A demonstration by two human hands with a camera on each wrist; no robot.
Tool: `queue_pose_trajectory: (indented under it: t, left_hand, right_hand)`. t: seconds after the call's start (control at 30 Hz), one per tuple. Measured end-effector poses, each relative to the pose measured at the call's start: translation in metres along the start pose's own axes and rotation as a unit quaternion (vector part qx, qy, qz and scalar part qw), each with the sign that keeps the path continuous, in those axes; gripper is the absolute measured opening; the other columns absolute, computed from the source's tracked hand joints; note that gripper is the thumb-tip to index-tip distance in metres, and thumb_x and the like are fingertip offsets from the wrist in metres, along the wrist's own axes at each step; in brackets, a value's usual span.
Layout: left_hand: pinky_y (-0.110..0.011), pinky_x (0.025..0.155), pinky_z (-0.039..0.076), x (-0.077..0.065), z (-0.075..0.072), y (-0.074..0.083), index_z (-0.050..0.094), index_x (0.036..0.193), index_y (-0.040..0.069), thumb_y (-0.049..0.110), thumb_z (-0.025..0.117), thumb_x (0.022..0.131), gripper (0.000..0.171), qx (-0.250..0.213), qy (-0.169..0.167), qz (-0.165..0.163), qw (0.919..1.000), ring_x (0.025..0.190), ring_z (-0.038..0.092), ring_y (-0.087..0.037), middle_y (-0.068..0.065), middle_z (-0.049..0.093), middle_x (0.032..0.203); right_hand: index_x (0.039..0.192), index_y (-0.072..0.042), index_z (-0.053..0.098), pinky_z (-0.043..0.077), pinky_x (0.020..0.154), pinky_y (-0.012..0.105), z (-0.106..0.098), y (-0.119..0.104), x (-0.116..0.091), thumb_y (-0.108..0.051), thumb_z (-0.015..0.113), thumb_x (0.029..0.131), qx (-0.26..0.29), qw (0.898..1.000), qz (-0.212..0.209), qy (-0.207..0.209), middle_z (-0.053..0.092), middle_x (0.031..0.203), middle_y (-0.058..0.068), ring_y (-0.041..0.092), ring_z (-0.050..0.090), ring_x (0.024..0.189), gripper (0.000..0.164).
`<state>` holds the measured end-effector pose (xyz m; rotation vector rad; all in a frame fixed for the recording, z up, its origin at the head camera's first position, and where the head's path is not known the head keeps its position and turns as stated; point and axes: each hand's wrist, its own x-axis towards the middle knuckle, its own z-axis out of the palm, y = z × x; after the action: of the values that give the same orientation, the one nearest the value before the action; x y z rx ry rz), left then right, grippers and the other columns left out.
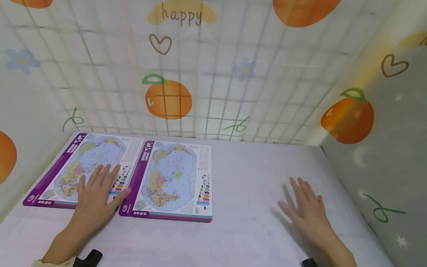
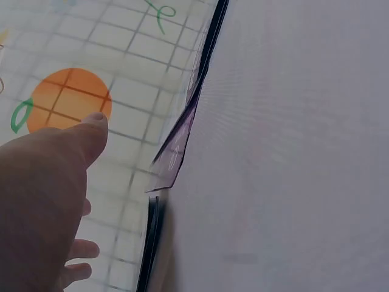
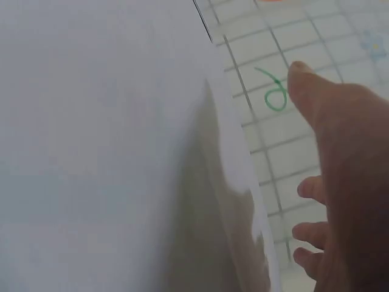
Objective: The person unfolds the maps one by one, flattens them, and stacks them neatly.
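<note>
Two flat world maps with purple left borders lie side by side in the head view, the left map slightly askew from the right map. My left hand is over the lower right of the left map, fingers spread and straight, its thumb reaching across to the purple border of the right map. In the left wrist view that hand shows beside a map edge seen nearly edge-on. My right hand is over the white tabletop, fingers extended, holding nothing; its thumb and fingertips show in the right wrist view.
A white cloth covers the table. Behind it stands a sheer curtain with oranges and hearts, a wire grid showing through. Similar printed cloth closes off the right side and the left. Dark wrist straps show near the bottom.
</note>
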<state>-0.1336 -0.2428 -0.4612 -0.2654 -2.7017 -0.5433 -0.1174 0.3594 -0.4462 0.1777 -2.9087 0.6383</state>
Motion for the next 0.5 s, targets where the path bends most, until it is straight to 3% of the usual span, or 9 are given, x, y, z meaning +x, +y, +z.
queue_pose_trajectory:
  t: [0.2,0.5]
  left_hand:
    - [-0.080,0.117,0.008,-0.001,0.002,0.002,0.041,0.161,0.012,0.054,0.064,0.100,0.078,-0.004,-0.008,0.004,1.0000,0.152,0.028,-0.052,-0.029,0.041,0.161]
    - [-0.080,0.117,0.008,0.000,0.004,0.002,0.047,0.156,0.008,0.055,0.064,0.100,0.075,-0.006,-0.010,0.007,0.9999,0.153,0.027,-0.050,-0.026,0.042,0.162]
  right_hand:
    - [0.168,-0.017,0.024,0.001,0.118,0.081,0.006,-0.017,-0.001,-0.050,0.068,0.100,0.015,1.000,-0.013,-0.010,0.020,0.172,0.027,0.048,0.011,0.160,0.088]
    - [0.166,-0.017,0.030,0.011,0.117,0.081,0.021,-0.053,0.003,-0.049,0.071,0.098,0.010,0.997,-0.071,-0.015,0.023,0.173,0.024,0.050,0.015,0.159,0.086]
